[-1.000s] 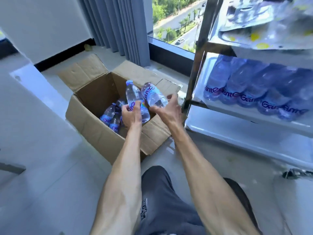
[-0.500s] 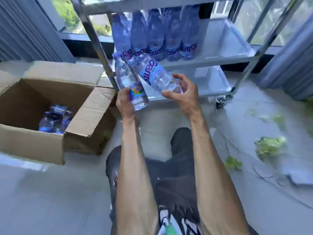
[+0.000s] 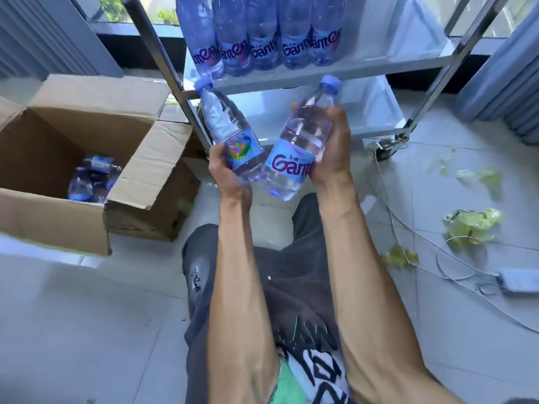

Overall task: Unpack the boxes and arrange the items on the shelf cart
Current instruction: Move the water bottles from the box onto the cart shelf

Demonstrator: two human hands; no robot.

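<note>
Got one clear plastic water bottle with a blue cap and a colourful label gripped round its lower half in my left hand, and a second clear blue-capped bottle reading "Gante" wrapped in my right hand. Both are tilted, caps pointing up toward the steel-framed shelf cart with white trays, just in front of it. The row of standing blue-labelled bottles fills the left of the middle tray, so I'd stand these beside it on the bare right part, one at a time, bases flat, labels facing out. More bottles wait in the open brown cardboard box on the floor.
</note>
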